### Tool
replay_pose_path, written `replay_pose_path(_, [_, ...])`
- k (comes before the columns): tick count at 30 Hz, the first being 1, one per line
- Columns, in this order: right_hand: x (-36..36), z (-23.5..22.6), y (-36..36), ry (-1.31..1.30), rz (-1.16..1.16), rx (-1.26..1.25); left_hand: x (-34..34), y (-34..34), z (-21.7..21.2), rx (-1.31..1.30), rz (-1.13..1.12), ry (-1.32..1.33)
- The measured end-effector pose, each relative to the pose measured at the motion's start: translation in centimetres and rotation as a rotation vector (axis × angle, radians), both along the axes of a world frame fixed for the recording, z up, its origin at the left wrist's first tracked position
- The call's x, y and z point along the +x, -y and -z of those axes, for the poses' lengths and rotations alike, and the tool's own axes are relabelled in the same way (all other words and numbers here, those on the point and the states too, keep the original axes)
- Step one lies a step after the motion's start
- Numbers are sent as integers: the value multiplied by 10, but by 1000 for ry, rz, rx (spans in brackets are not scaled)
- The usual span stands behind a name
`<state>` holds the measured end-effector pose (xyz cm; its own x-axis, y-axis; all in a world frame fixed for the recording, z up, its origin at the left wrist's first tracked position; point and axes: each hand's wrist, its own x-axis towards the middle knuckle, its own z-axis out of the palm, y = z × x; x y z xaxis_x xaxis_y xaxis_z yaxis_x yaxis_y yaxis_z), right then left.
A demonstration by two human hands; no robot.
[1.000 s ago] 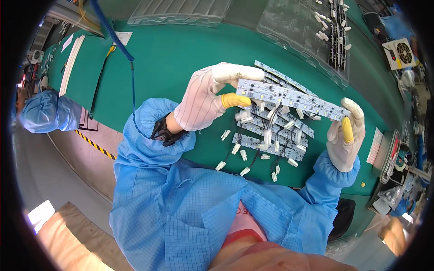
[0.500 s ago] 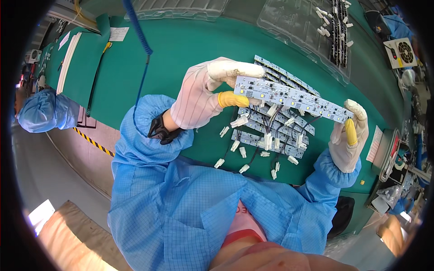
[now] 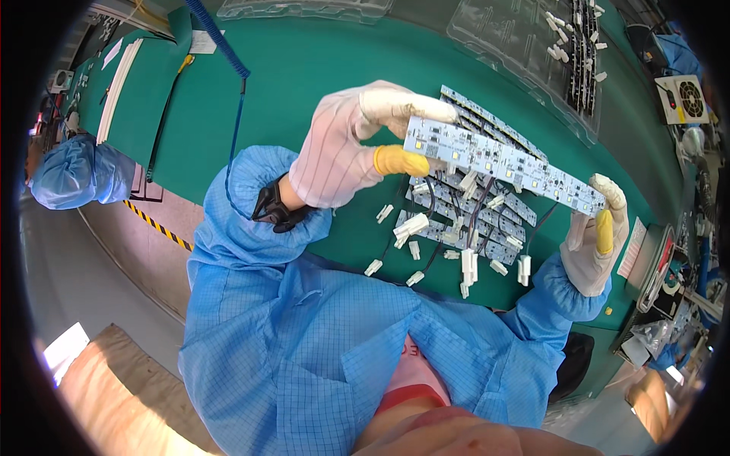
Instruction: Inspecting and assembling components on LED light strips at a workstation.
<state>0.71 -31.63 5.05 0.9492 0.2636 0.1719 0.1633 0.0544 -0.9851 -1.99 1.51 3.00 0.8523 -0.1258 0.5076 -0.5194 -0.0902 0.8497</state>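
Between my two gloved hands a long white LED circuit board is held up, tilted down to the right, its component side showing. My left hand pinches its left end, fingers above and yellow-tipped thumb below. At the other end my right hand grips the board's corner between thumb and fingers. Dark wires with white connectors hang below it. Beneath, several more LED boards lie stacked on the green mat, partly hidden by the held one, with loose white connectors along their near side.
A clear plastic tray at the far right holds a row of boards with connectors. Another tray lies at the back. A blue coiled cord runs to my left wristband. At right stands a small fan unit.
Both hands have shifted slightly right with the held board, which tips a little more toward view. Its hanging connectors have swung lower and now show more plainly.
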Motion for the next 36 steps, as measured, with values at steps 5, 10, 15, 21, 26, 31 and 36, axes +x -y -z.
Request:
replay_pose_path(5, [-5, -6, -8, -23, -55, 160, -1, -6, -4, 24, 16, -94])
replay_pose_path(10, [-8, -4, -9, -53, 62, 78, 0, 2, 0, -165, 73, -117])
replay_pose_path(15, [-12, -15, -11, -19, 88, -82, 1, 0, -5, -60, 32, -157])
replay_pose_path(21, [-15, -13, -18, -2, 110, 12, 4, 6, 6, -128, -34, -82])
replay_pose_path(26, [-15, -19, -18, 8, -53, 120, 8, 14, -5, -47, -189, -261])
replay_pose_path(31, [-15, -21, -16, -45, -154, 177, 15, -1, 6, 246, -200, -187])
replay_pose_path(36, [-12, -15, -17, 12, -18, 68, 13, 4, 8, 91, -201, -170])
